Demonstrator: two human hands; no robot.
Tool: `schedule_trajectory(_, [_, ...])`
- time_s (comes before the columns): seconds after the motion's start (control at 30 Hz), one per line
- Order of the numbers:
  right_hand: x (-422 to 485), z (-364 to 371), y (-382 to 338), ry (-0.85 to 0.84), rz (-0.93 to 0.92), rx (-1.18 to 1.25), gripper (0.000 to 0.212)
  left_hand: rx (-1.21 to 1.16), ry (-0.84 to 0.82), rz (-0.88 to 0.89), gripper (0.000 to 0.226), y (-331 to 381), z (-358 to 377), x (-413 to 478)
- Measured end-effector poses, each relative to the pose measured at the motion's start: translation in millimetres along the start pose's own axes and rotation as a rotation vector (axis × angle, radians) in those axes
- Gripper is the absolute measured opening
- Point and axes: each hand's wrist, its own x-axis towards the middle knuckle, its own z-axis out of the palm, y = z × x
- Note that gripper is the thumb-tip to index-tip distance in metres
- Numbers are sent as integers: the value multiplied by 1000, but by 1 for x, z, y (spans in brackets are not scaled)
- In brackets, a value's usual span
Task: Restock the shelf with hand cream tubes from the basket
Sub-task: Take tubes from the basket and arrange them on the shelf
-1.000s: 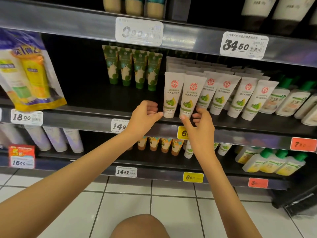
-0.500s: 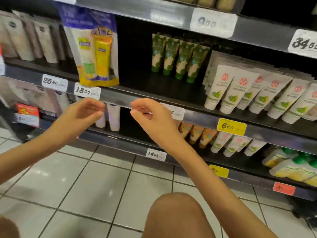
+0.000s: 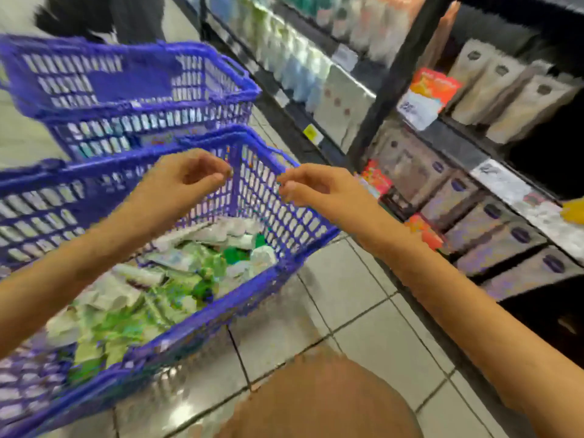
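Observation:
A blue plastic basket (image 3: 284, 222) stands on the floor at my left, filled with a blurred heap of white and green hand cream tubes (image 3: 177, 279). My left hand (image 3: 186, 181) hovers above the basket's far side, fingers loosely curled and holding nothing. My right hand (image 3: 313, 188) hangs just over the basket's right rim, fingers also loosely curled and empty. The shelf (image 3: 505, 184) runs along the right. The whole view is blurred by motion.
A second blue basket (image 3: 132, 86) stands behind the first. Shelves on the right hold beige pouches (image 3: 493, 86) and grey boxes (image 3: 493, 229). A person in dark clothes (image 3: 104, 17) stands far down the aisle. My knee (image 3: 319, 399) fills the bottom centre over white floor tiles.
My view has swung left from the shelf of white tubes to the baskets on the floor. Both hands left the shelf edge and now hover over the near basket, still empty.

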Motion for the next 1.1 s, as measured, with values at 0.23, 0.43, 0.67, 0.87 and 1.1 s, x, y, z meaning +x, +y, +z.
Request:
schedule_trajectory(0.23, [71,115,22,-174,134,97,21,121,44,-303,15,-96,-62,-25])
schedule_trajectory(0.43, [105,146,60,-271,291,-4,19,89,-58,-419,7,-135,-30,-29])
schedule_trajectory(0.67, [109,165,91,-525,323,-340,30,462,-393,-435,13,-163,-14,-51])
schedule_trajectory(0.87, [96,186,94,-856,240,-471,30,472,-375,-485,8,-168,-13,-51])
schedule_trajectory(1.1, [123,238,109,-1341,528,-636,33,433,-331,-917,15,-187,6,-78])
